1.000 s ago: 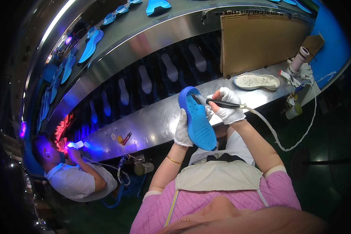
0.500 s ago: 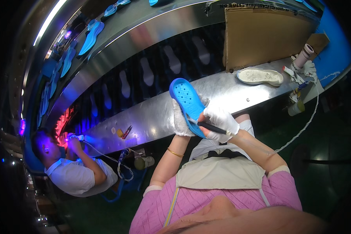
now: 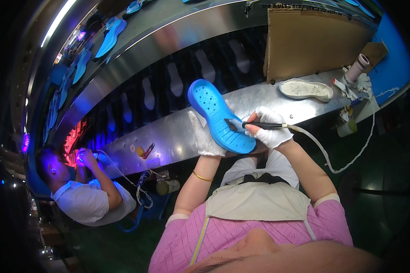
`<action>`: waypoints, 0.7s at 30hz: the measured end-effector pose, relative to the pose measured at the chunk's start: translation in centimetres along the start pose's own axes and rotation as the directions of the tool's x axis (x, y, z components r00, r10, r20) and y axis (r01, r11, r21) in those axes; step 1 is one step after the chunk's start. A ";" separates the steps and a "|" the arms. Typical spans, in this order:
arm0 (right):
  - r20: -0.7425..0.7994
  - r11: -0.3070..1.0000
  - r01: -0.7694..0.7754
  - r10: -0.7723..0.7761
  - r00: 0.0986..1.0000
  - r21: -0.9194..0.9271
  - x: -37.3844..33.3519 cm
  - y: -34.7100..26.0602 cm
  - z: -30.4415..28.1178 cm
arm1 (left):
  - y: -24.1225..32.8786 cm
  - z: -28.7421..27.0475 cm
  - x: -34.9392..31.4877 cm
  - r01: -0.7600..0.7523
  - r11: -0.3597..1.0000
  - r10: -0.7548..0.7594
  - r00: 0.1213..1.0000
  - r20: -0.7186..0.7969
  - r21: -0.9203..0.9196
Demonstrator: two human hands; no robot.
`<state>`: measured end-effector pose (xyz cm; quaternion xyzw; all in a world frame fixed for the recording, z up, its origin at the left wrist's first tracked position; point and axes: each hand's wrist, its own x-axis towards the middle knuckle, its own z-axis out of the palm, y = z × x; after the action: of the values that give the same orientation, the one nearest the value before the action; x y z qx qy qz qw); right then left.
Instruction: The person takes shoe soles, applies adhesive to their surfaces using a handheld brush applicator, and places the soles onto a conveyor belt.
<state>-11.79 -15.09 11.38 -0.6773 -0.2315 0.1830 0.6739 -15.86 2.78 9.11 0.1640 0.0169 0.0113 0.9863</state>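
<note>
A blue shoe sole (image 3: 220, 113) with small holes at its far end and ribs at its near end is held tilted above the metal ledge. My left hand (image 3: 204, 136), in a white glove, grips it from below and along its left side; most of those fingers are hidden. Between the bare fingertips of my gloved right hand (image 3: 273, 132) is a brush (image 3: 264, 125) with a black handle, joined to a pale tube (image 3: 325, 157). Its dark bristles touch the middle of the sole's inner face.
On the ledge (image 3: 259, 102) a white sole-shaped piece (image 3: 306, 91) lies beside a cardboard sheet (image 3: 316, 45). A pinkish cylinder (image 3: 357, 66) and cloths stand at right. Shoe parts line the conveyor (image 3: 168, 18) beyond. Another person (image 3: 91, 195) works at left under purple light.
The sole has shifted left and away from me, its inner face now more exposed. My right hand has turned, bringing the brush from the sole's left edge to its middle.
</note>
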 end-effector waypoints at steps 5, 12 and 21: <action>-0.086 0.951 0.263 -0.252 0.964 0.163 -0.5 1.3 1.5 | -1.6 -0.5 -0.7 -0.025 0.995 0.023 0.999 0.023 0.101; -0.007 0.939 -0.034 0.038 0.999 0.343 -0.9 0.9 2.3 | -0.9 -0.9 0.1 -0.080 0.995 0.075 0.994 0.076 0.066; 0.153 0.826 -0.327 0.289 0.945 0.458 -0.9 0.9 3.3 | 0.0 -0.5 0.7 -0.101 0.995 0.099 0.979 0.179 0.004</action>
<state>-14.30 -12.88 10.31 -0.5108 -0.0928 0.3667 0.7721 -15.20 3.02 8.59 0.1716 -0.0797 0.0462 0.9808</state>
